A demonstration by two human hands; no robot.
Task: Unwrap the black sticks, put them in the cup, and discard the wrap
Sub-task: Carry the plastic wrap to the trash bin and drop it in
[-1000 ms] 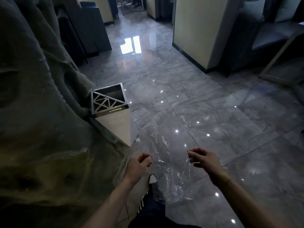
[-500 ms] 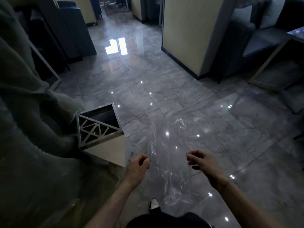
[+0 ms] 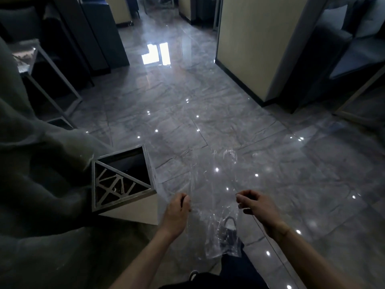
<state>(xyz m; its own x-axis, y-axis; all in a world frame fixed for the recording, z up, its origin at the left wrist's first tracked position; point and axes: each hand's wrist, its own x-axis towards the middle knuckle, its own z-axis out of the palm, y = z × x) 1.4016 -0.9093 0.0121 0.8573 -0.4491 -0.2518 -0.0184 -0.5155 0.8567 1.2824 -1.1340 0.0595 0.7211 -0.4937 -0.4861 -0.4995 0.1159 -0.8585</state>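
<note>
A clear plastic wrap (image 3: pixel 214 201) hangs stretched between my two hands above the floor. My left hand (image 3: pixel 177 207) pinches its left edge and my right hand (image 3: pixel 254 203) pinches its right edge. The sheet reaches down in front of my shoe and up past my fingers. A square bin (image 3: pixel 123 180) with a metal lattice lid and a dark open slot stands just left of my left hand. No black sticks and no cup are in view.
A large grey rock-like form (image 3: pixel 35 184) fills the left side, against the bin. Glossy grey floor tiles (image 3: pixel 208 113) stretch ahead. A cream partition (image 3: pixel 254 42) and dark seating stand at the right, a metal-framed table (image 3: pixel 41 65) at the left.
I have stepped forward, so the bin now sits lower and closer to my left hand. Both hands keep the wrap spread between them.
</note>
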